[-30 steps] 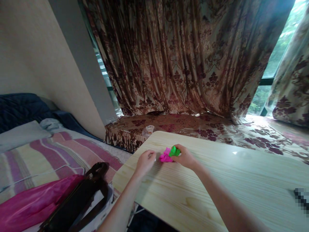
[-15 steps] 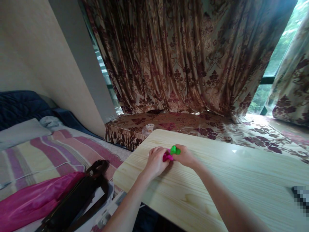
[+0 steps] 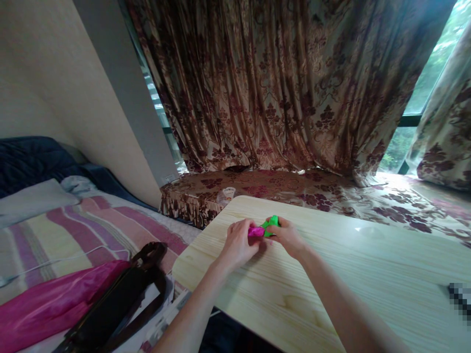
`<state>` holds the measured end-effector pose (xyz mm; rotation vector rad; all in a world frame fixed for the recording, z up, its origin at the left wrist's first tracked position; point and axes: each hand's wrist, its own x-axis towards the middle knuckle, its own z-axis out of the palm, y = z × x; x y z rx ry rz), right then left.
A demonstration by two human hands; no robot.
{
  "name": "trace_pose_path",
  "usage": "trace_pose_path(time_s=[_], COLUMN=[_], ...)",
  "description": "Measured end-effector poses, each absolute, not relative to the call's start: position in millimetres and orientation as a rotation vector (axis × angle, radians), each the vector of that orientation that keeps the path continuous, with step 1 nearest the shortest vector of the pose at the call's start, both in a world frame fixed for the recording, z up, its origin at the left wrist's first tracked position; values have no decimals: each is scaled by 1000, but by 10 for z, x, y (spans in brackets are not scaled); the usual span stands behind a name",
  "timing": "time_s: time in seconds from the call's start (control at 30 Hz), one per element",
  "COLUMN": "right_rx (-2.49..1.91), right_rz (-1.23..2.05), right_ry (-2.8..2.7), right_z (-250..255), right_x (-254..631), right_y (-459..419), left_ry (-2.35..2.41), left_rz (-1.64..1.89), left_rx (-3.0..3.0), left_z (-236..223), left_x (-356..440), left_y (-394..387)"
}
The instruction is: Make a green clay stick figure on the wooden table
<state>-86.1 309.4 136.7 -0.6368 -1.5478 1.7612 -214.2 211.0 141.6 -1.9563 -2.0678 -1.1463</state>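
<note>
Over the far left part of the pale wooden table (image 3: 305, 274), both hands are close together. My left hand (image 3: 239, 245) is closed on a bright pink crumpled piece (image 3: 256, 231), its fingers partly hiding it. A bright green crumpled piece (image 3: 272, 223) is pinched between the thumb and fingers of my right hand (image 3: 289, 238). The pink and green pieces meet between the hands; whether they are joined, I cannot tell. Their material, soft and wrinkled like crepe paper or clay, is too small to make out.
A clear plastic cup (image 3: 226, 195) stands on the floral-covered ledge (image 3: 275, 184) behind the table. Left of the table are a striped bed (image 3: 91, 215), a dark bag (image 3: 110, 299) and pink cloth (image 3: 62, 294). A blurred dark object (image 3: 459, 299) lies at the right.
My left hand has moved right and taken hold of the pink piece, which lay beside it. The green piece in my right hand has shifted slightly right and turned.
</note>
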Motion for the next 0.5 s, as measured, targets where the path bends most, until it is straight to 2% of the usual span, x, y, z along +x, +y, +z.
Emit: trace_pose_path(time_s=[0.23, 0.4, 0.5], right_rx=[-627, -625, -622], right_rz=[1777, 1711, 1711], right_ry=[-1524, -1529, -1507], right_z=[1448, 1464, 1512], right_x=[-873, -850, -821], right_y=[3084, 3153, 3171], left_ry=[-2032, -2121, -2145], left_rz=[-1218, -1529, -1600], left_rx=[-1955, -1954, -1959], left_z=[1459, 1452, 1462], left_x=[-2099, -2149, -2183], left_y=[2175, 2194, 2210])
